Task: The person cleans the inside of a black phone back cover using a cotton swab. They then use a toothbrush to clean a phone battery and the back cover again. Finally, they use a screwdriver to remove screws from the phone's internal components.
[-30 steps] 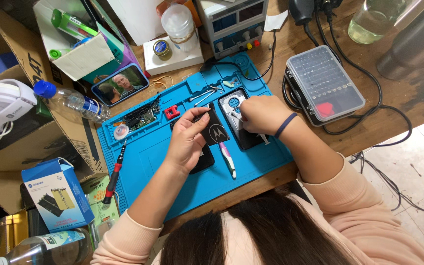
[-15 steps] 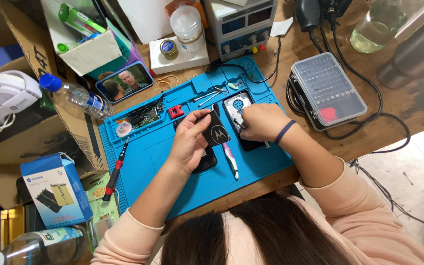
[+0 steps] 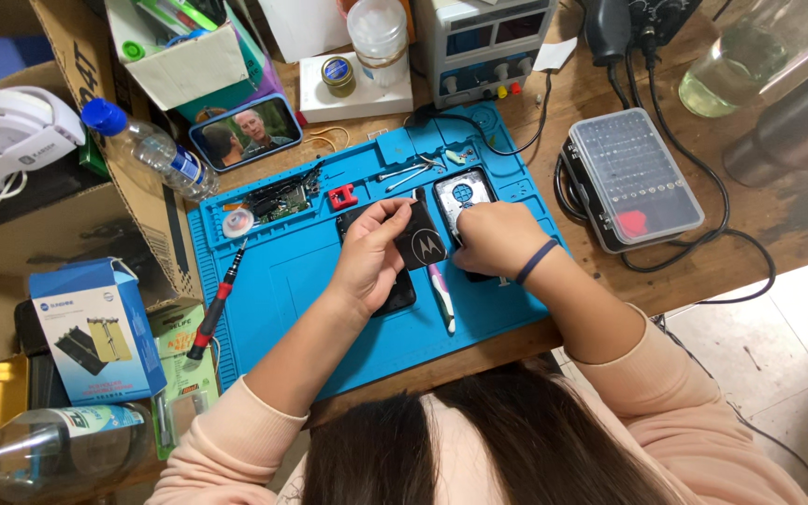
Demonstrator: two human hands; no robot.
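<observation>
My left hand [image 3: 367,262] holds a black phone back cover [image 3: 420,238] by its edge, tilted up above a dark phone body [image 3: 396,292] lying on the blue work mat [image 3: 329,318]. My right hand [image 3: 496,238], with a blue band on the wrist, is curled over the lower part of an opened phone [image 3: 460,194] whose inner frame and camera ring show. The two hands nearly touch. A slim white and pink pry tool [image 3: 441,301] lies on the mat just below them.
On the mat lie a red-handled screwdriver [image 3: 212,313], a circuit board [image 3: 278,201], a small red part [image 3: 341,196] and tweezers [image 3: 404,174]. Around it stand a phone playing video [image 3: 245,131], a water bottle [image 3: 147,150], a clear bit case [image 3: 633,178], a bench power supply [image 3: 483,47] and a blue box [image 3: 95,327].
Both hands stay at the phone parts. My left hand has shifted the black cover slightly and the view has drifted a little.
</observation>
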